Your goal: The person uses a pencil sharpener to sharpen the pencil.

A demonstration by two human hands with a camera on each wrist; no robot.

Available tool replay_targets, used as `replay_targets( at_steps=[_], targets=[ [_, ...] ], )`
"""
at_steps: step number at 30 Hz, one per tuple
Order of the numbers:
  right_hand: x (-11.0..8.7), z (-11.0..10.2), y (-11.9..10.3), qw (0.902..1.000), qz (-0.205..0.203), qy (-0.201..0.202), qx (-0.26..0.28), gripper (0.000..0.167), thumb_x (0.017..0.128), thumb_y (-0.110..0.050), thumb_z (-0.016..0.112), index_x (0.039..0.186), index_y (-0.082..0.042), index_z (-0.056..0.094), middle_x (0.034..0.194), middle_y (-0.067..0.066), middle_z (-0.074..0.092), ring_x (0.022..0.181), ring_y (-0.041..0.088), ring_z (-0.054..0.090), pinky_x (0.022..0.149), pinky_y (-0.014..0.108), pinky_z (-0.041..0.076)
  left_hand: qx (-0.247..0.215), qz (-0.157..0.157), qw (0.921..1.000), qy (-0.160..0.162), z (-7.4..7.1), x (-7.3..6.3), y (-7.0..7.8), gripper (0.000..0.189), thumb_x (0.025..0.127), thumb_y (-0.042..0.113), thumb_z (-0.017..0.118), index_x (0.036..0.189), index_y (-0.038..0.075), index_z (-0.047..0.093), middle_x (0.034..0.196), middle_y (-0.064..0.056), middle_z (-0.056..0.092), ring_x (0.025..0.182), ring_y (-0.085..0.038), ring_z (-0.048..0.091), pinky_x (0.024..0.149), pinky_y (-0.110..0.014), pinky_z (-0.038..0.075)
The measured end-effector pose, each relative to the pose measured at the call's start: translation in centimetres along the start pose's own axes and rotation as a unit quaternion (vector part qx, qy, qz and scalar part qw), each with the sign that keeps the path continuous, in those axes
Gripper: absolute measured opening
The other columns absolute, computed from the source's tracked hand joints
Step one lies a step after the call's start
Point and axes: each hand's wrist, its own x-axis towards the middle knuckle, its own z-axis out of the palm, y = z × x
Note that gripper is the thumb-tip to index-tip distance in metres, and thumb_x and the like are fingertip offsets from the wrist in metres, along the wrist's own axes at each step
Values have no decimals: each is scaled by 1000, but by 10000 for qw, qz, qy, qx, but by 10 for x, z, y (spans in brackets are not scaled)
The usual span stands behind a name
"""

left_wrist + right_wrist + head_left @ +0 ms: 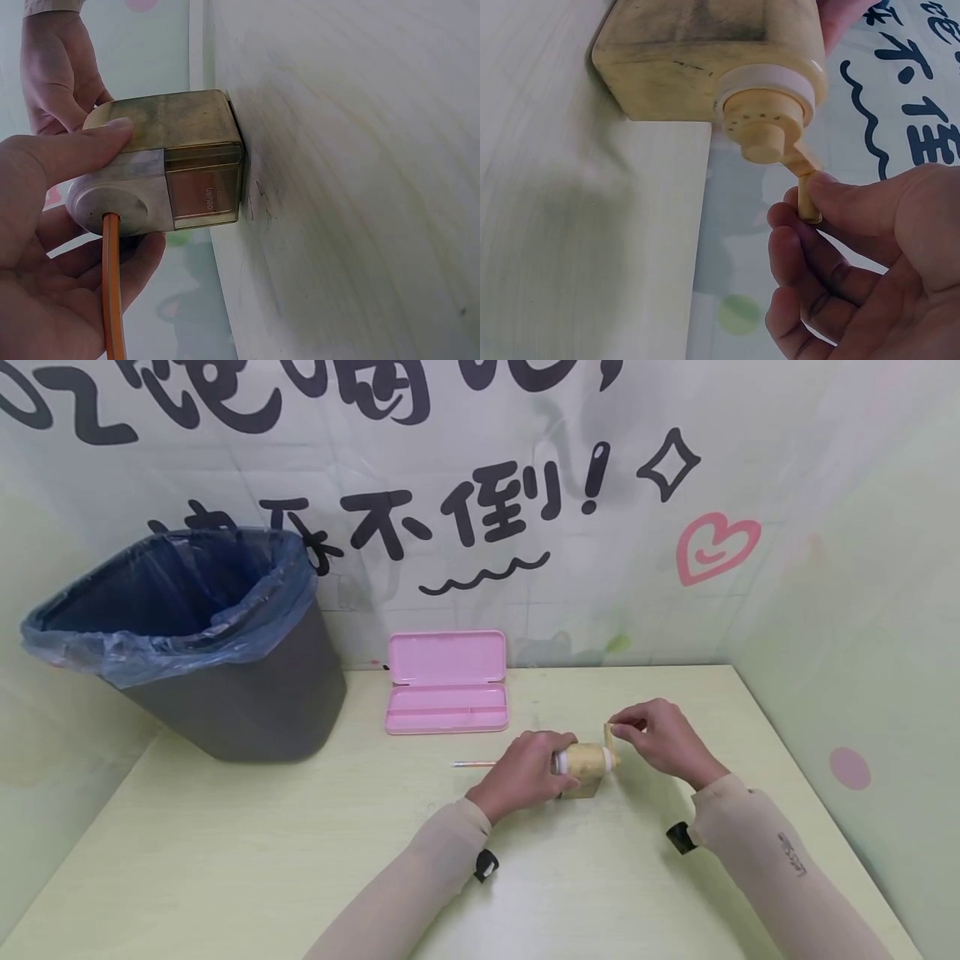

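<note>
A yellowish desktop pencil sharpener (587,762) sits on the table, a clear shavings drawer (202,196) showing low on its body in the left wrist view. My left hand (527,770) grips it, thumb over the top and fingers on the other side. An orange-striped pencil (112,289) sticks out of the round front hole, passing by the left palm. On the opposite end is a crank (801,159); its handle (808,199) is pinched between the thumb and fingers of my right hand (666,743).
Behind the sharpener, a pink pencil case (447,658) lies open near the wall. A grey bin (277,702) lined with a blue bag (288,585) stands at the left. Walls border the table (225,852) at the back and right.
</note>
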Motion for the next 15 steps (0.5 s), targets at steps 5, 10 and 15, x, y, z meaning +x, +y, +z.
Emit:
replay_targets(
  at_steps=[5,10,15],
  targets=[
    [3,3,3,10000,61,-32,22,15,93,-5,66,103,2,76,100,14,74,83,21,62,70,35,48,4,-33,10000,4,0,1,0,43,79,15,85,118,7,69,96,1,68,75,-8,56,63,-17,45],
    [4,6,7,9998,140,-105,55,16,94,-6,66,104,2,76,101,14,74,85,21,63,71,36,49,-17,-50,10000,-6,0,0,0,42,79,14,85,117,7,69,94,1,67,74,-8,55,62,-18,45],
    [6,10,10,9995,214,-207,107,16,94,-7,67,104,3,75,102,16,73,85,22,65,72,36,51,-24,-22,10000,-7,-1,0,2,42,79,13,85,116,6,69,93,1,67,74,-8,55,61,-18,45]
  ],
)
